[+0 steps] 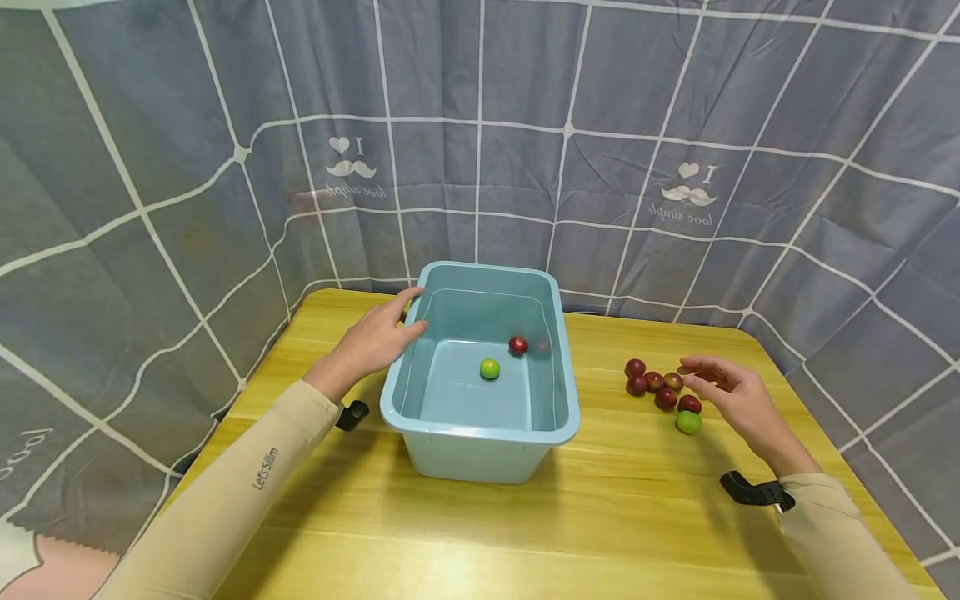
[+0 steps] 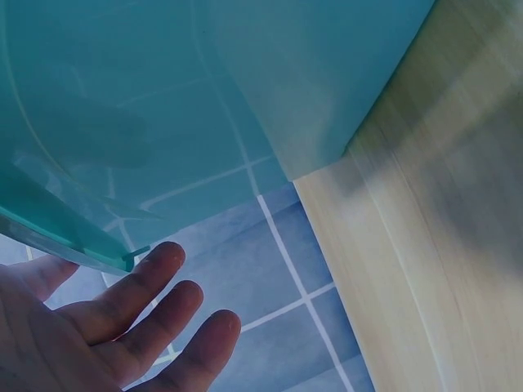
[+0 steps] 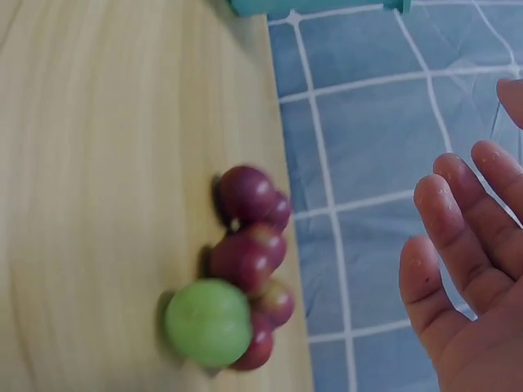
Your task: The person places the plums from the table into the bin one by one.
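A light-blue plastic bin [image 1: 483,457] stands on the wooden table; in it lie one small round green fruit [image 1: 490,368] and one dark red plum [image 1: 517,345]. My left hand [image 1: 372,337] rests on the bin's left rim, thumb over the edge; in the left wrist view several loosely straight fingers [image 2: 167,322] hang outside below the rim. To the right of the bin is a cluster of several dark red plums [image 1: 665,398] with a green fruit [image 3: 208,323] at its near end. Beside and above them hovers my right hand [image 1: 738,404], fingers loosely bent, holding nothing.
The yellowish wooden table [image 1: 480,533] carries the bin and fruit. A grey-blue checked curtain [image 1: 517,167] hangs close behind the table and along both sides. Each wrist wears a black strap [image 1: 753,490].
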Action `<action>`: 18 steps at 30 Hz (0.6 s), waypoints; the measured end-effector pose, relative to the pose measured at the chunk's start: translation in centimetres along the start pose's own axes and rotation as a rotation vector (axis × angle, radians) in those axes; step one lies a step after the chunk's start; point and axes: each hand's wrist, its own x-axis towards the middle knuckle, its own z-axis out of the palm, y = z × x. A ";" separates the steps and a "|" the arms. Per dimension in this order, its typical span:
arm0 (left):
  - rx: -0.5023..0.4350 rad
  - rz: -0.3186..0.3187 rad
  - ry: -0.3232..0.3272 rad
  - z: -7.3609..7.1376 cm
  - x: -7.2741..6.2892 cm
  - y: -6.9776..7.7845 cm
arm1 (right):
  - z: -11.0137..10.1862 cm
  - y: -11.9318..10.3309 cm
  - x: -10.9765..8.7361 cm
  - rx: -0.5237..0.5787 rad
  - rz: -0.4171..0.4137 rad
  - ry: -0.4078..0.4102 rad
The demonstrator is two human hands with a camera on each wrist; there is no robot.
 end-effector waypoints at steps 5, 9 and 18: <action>0.005 0.004 0.005 0.1 0.1 0.0 | -0.3 1.6 -0.7 0.017 0.043 0.015; 0.006 0.007 0.004 0.2 0.1 0.0 | -0.5 2.9 -1.2 0.031 0.066 0.001; 0.000 0.005 0.010 0.2 0.1 -0.1 | -1.3 5.2 -2.2 0.011 0.102 -0.039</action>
